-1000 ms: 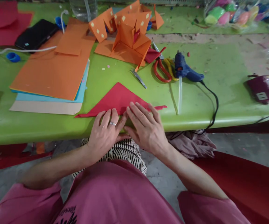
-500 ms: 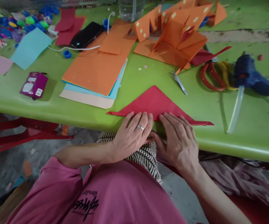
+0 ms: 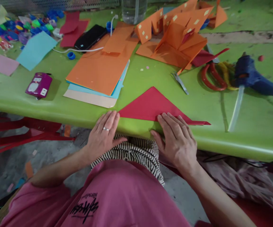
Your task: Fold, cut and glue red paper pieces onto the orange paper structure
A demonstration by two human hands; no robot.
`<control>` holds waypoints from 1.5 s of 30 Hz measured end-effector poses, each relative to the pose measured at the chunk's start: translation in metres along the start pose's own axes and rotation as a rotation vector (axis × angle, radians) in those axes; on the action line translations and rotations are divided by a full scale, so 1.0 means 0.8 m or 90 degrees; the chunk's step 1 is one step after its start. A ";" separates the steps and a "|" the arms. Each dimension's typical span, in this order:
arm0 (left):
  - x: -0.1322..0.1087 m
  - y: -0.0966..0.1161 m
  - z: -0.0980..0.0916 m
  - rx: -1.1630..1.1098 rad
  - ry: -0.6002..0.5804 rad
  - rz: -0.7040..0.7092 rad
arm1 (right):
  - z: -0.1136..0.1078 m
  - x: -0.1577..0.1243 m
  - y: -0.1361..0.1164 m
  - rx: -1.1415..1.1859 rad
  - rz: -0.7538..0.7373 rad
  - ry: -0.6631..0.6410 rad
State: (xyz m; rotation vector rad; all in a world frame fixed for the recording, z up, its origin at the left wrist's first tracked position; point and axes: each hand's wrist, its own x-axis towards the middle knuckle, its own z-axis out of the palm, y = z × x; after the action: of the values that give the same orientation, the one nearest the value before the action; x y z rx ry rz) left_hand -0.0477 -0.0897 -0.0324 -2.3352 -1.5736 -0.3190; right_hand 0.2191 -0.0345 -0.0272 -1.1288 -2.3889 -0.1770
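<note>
A red paper (image 3: pixel 150 104) folded into a wide triangle lies near the front edge of the green table (image 3: pixel 148 75), its peak pointing away from me. My left hand (image 3: pixel 104 134), with a ring on one finger, lies flat with its fingertips on the paper's left corner and its thumb out to the side. Flat on the right part of the folded lower edge rest the fingers of my right hand (image 3: pixel 177 138), thumb apart. A narrow folded strip sticks out to the right beyond that hand. The left tip is hidden under my left fingers.
Left of the triangle are stacked orange and blue sheets (image 3: pixel 98 72) and a purple device (image 3: pixel 39 85). Behind it stand orange paper shapes (image 3: pixel 176 37). To the right lie tweezers (image 3: pixel 181 83), red-handled scissors (image 3: pixel 213 78) and a blue glue gun (image 3: pixel 254 75) with a clear stick.
My left hand has slid left along the folded edge to the paper's left corner, and its thumb has spread. My right hand stays at about the same place on the paper.
</note>
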 end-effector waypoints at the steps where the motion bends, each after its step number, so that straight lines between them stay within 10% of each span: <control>1: -0.006 -0.005 -0.004 0.001 0.000 -0.010 | 0.000 0.000 0.000 0.000 0.003 -0.004; 14: 0.068 0.075 0.016 -0.139 0.007 0.094 | -0.004 -0.008 -0.003 -0.037 0.017 -0.065; 24: 0.063 0.073 0.019 -0.142 0.044 0.099 | -0.034 -0.066 0.065 -0.101 0.111 -0.049; 45: 0.067 0.071 0.019 -0.097 0.058 0.125 | -0.001 -0.003 0.005 -0.019 -0.054 0.006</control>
State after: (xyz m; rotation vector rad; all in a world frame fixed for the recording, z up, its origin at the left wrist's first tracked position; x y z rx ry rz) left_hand 0.0249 -0.0577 -0.0349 -2.5256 -1.3073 -0.5067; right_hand 0.2237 -0.0340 -0.0281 -1.0379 -2.4352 -0.2459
